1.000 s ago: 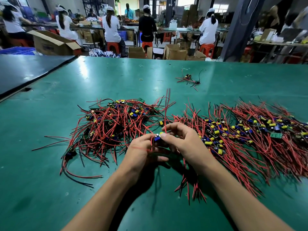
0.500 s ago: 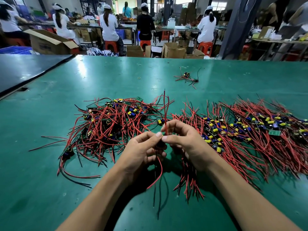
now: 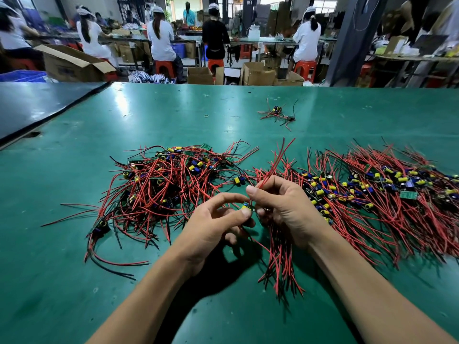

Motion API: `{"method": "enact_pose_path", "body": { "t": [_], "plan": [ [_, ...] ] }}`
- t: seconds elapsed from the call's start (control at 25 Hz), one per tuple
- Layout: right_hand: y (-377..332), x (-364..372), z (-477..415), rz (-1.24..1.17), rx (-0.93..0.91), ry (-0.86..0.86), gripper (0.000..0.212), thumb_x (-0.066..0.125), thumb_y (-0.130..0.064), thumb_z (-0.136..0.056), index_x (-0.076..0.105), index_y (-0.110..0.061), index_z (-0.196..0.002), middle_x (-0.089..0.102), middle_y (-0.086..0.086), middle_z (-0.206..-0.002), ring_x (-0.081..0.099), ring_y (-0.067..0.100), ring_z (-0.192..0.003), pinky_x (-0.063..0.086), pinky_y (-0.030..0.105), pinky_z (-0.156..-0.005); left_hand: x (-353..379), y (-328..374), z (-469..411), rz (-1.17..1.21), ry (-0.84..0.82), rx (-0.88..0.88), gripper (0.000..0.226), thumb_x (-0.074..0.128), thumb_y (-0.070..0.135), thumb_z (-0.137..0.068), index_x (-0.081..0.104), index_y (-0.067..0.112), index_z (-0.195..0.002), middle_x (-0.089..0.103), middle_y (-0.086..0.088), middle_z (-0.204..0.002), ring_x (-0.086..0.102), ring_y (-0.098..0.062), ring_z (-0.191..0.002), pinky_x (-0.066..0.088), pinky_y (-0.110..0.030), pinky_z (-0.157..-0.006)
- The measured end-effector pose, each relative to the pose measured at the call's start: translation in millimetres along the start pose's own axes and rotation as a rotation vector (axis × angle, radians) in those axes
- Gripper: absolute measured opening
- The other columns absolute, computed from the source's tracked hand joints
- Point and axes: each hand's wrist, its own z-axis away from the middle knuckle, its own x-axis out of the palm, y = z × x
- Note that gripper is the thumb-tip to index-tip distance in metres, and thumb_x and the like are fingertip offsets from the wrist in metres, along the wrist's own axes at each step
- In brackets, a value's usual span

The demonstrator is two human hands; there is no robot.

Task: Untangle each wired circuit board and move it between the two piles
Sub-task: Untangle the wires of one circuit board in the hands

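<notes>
Two piles of small circuit boards with red and black wires lie on the green table (image 3: pixel 173 115). The tangled pile (image 3: pixel 169 184) is to the left, the larger combed pile (image 3: pixel 372 192) to the right. Between them my left hand (image 3: pixel 213 227) pinches a small circuit board (image 3: pixel 247 207) with a yellow and blue capacitor. My right hand (image 3: pixel 283 207) pinches that board's red wires (image 3: pixel 277 157), which stick up and away. More red wires hang below my hands onto the table.
A small stray bundle of wired boards (image 3: pixel 277 114) lies farther back, with a rubber band (image 3: pixel 206 115) to its left. A dark table (image 3: pixel 32 103) adjoins at the left. Seated workers, cardboard boxes and red stools fill the background.
My hands have drawn slightly apart. The red wires now stand up from my right hand, and the board shows at my left fingertips.
</notes>
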Motion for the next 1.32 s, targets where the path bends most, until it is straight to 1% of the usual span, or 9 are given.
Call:
{"method": "enact_pose_path", "body": {
  "t": [0.12,0.28,0.44,0.68,0.76,0.84,0.92,1.04,1.32],
  "plan": [
    [-0.7,1.0,2.4,0.044,0.009,-0.039,0.028,0.082,-0.025,-0.071,0.056,-0.013,-0.073,0.059,0.002,-0.058,0.045,0.009,-0.044,0.038,0.017,-0.042,3.2,3.4,2.8,-0.100,0.006,0.056,0.006,0.067,0.011,-0.087,0.067,0.008,-0.093,0.069,-0.011,-0.079,0.063,-0.017,-0.070,0.049,-0.026,-0.056],
    [2.3,3.2,3.6,0.065,0.040,-0.095,0.030,0.083,-0.036,-0.072,0.059,-0.021,-0.064,0.044,0.010,-0.066,0.038,0.017,-0.056,0.031,0.031,-0.054,5.3,5.0,4.3,-0.108,0.061,0.081,0.015,0.067,0.017,-0.089,0.067,0.003,-0.082,0.070,-0.025,-0.083,0.066,-0.030,-0.076,0.055,-0.044,-0.072],
    [7.7,4.0,4.1,0.262,-0.044,0.003,0.031,0.078,-0.038,-0.083,0.056,-0.022,-0.068,0.049,0.004,-0.065,0.043,0.012,-0.053,0.037,0.023,-0.051,5.9,3.2,2.9,-0.137,0.097,0.055,0.014,0.065,0.011,-0.091,0.074,0.002,-0.084,0.072,-0.017,-0.076,0.067,-0.022,-0.068,0.057,-0.031,-0.066],
    [14.3,7.3,2.4,0.533,-0.021,-0.067,0.025,0.064,-0.045,-0.096,0.079,-0.025,-0.095,0.078,-0.007,-0.092,0.071,0.006,-0.089,0.052,0.030,-0.086,3.1,-1.8,0.3,-0.216,0.115,0.141,0.014,0.061,0.003,-0.091,0.072,-0.003,-0.085,0.075,-0.010,-0.081,0.066,-0.015,-0.070,0.054,-0.026,-0.067],
    [11.4,8.6,2.2,0.447,0.002,-0.098,0.032,0.060,-0.046,-0.098,0.080,-0.022,-0.095,0.077,-0.003,-0.081,0.071,0.009,-0.075,0.053,0.024,-0.072,4.7,-2.4,-0.6,-0.200,0.096,0.157,0.015,0.061,0.002,-0.091,0.069,-0.007,-0.081,0.076,0.001,-0.095,0.068,-0.009,-0.081,0.054,-0.024,-0.072],
    [10.1,8.3,1.6,0.362,0.019,-0.054,0.039,0.058,-0.052,-0.097,0.081,-0.020,-0.093,0.059,-0.003,-0.055,0.052,0.010,-0.048,0.042,0.020,-0.049,7.2,-3.2,-0.5,-0.160,0.069,0.153,0.018,0.061,0.002,-0.092,0.069,-0.005,-0.076,0.074,0.003,-0.110,0.069,-0.009,-0.088,0.055,-0.025,-0.072],
    [8.3,6.2,-0.5,0.326,0.052,-0.009,0.048,0.055,-0.060,-0.093,0.080,-0.019,-0.090,0.039,-0.001,-0.046,0.034,0.010,-0.041,0.033,0.020,-0.043,8.8,-2.5,0.2,-0.123,0.055,0.145,0.019,0.061,0.003,-0.092,0.068,-0.002,-0.074,0.075,0.002,-0.103,0.068,-0.009,-0.077,0.052,-0.023,-0.065],
    [3.1,5.2,-4.0,0.216,0.142,0.029,0.055,0.048,-0.063,-0.093,0.081,-0.019,-0.090,0.044,0.003,-0.060,0.030,0.007,-0.040,0.026,0.019,-0.040,8.3,-2.5,0.7,-0.154,0.067,0.123,0.016,0.062,0.008,-0.092,0.067,-0.002,-0.080,0.071,-0.009,-0.074,0.063,-0.016,-0.065,0.052,-0.025,-0.062],
    [-7.1,-4.2,-5.9,-0.256,0.227,-0.029,0.059,0.038,-0.050,-0.103,0.081,-0.013,-0.088,0.059,-0.003,-0.076,0.030,0.004,-0.040,0.022,0.018,-0.039,10.0,-6.6,1.2,-0.205,0.079,0.078,0.016,0.064,0.013,-0.092,0.068,0.000,-0.082,0.070,-0.008,-0.070,0.059,-0.018,-0.065,0.045,-0.026,-0.061]
  ]
}}
